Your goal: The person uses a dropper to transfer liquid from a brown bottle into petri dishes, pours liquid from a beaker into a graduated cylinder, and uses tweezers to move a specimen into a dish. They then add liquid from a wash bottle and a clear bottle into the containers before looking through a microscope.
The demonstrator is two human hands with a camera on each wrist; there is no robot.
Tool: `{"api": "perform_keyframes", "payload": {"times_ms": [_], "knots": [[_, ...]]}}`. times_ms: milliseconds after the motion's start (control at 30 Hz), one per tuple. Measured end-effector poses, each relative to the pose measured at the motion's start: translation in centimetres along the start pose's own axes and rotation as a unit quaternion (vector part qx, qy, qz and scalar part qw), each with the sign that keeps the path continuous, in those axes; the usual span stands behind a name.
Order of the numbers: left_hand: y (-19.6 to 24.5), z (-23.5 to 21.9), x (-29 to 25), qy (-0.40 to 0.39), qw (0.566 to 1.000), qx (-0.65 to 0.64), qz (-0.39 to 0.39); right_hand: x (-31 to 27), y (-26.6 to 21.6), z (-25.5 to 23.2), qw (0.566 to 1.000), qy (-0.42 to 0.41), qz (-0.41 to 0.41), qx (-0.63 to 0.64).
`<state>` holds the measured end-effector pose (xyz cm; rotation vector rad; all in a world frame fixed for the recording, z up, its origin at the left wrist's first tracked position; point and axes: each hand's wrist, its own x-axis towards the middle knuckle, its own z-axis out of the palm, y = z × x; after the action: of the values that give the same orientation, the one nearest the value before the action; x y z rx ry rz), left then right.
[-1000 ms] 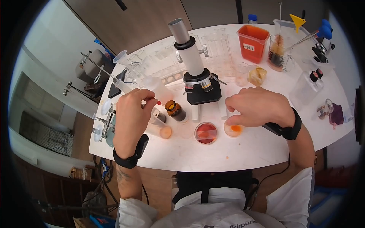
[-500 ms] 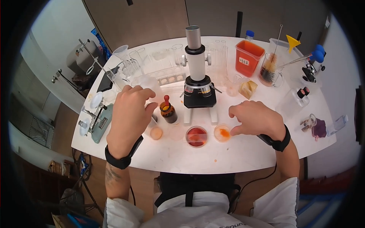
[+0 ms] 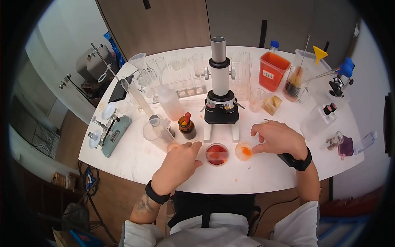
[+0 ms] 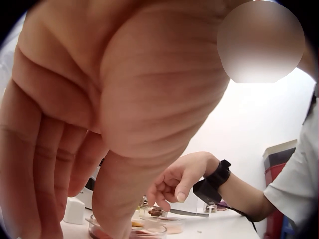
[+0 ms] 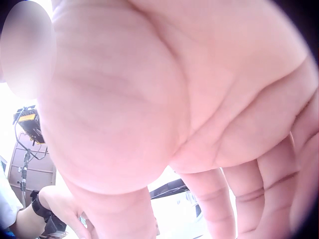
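Observation:
My left hand (image 3: 177, 166) hovers at the table's front, left of a round dish of dark red liquid (image 3: 217, 154); a clear strip lies across that dish. Its fingers hang relaxed with nothing in them, as the left wrist view also shows. My right hand (image 3: 279, 142) is loosely bent, its thumb tip right at the rim of a small dish with an orange patch (image 3: 244, 152). Nothing shows in its grasp. A brown glass bottle (image 3: 188, 131) stands behind the dishes, a red dropper bulb (image 3: 187, 116) sticking out of its mouth.
Behind the dishes stands a microscope (image 3: 221, 82). Left are a plastic bottle (image 3: 170, 103), a clear cylinder (image 3: 153, 133) and a balance scale (image 3: 115, 136). A red bin (image 3: 273, 72), a beaker with brushes (image 3: 293, 88) and a clear bottle (image 3: 314, 121) stand right.
My left hand held the red-bulbed dropper beside the brown bottle; the dropper then stood in the bottle, released. The left hand has since moved down and right towards the red dish.

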<state>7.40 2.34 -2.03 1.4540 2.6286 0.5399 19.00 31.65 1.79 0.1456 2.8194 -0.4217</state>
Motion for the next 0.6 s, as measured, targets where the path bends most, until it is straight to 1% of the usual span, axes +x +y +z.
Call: {"api": "perform_keyframes", "payload": {"times_ms": [100, 200, 300, 400, 500, 600], "knots": [[-1.2, 0.6, 0.3, -0.005, 1.000, -0.004, 0.015, 0.2, -0.1, -0.7, 1.000, -0.014, 0.007, 0.012], [-1.7, 1.1, 0.6, -0.007, 1.000, -0.015, 0.003, 0.5, 0.1, -1.0, 1.000, -0.015, -0.001, 0.008], [-2.0, 1.1, 0.8, -0.040, 0.999, -0.033, -0.015, 0.7, -0.2, -1.4, 1.000, -0.014, -0.008, 0.001], [-1.5, 0.5, 0.8, -0.037, 0.997, -0.062, -0.010, 0.7, -0.6, -2.2, 1.000, -0.010, -0.016, -0.012], [-1.1, 0.3, 0.9, -0.024, 0.996, -0.083, 0.023, 0.8, -0.8, -3.3, 1.000, -0.015, -0.007, -0.006], [-1.3, 0.8, 1.2, -0.027, 0.997, -0.067, 0.016, 0.9, -0.7, -4.1, 1.000, -0.011, -0.012, -0.018]]}}
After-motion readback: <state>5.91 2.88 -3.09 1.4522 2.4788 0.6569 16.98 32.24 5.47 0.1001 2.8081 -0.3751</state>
